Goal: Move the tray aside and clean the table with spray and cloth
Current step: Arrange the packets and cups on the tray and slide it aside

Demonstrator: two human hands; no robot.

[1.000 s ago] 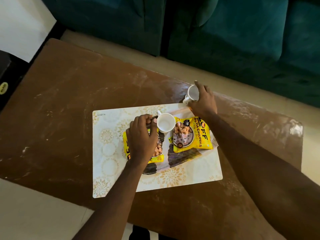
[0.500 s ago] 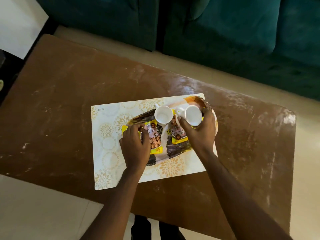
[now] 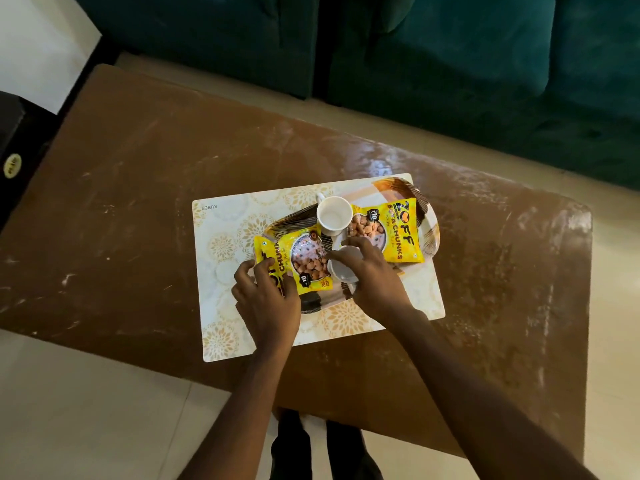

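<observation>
An oval patterned tray (image 3: pixel 427 221) lies on a cream floral placemat (image 3: pixel 221 299) in the middle of the dusty brown table (image 3: pixel 145 174). On the tray are two yellow soya-chunk packets (image 3: pixel 401 233) and an upright white cup (image 3: pixel 334 214). My right hand (image 3: pixel 372 282) is shut on a second white cup (image 3: pixel 343 270), held low over the tray's near side. My left hand (image 3: pixel 265 299) rests on the near-left packet (image 3: pixel 294 258) and the tray's edge, fingers curled on the packet. No spray or cloth is in view.
A dark green sofa (image 3: pixel 450 64) runs along the far side of the table. Pale tiled floor (image 3: pixel 86 410) shows on the near left. A dark cabinet (image 3: pixel 17 147) stands at the left edge. White smears cover the tabletop, heaviest at the right end.
My right hand carried the second cup from beyond the tray's far right corner onto the tray, then toward its near side. My left hand shifted slightly down the left packet.
</observation>
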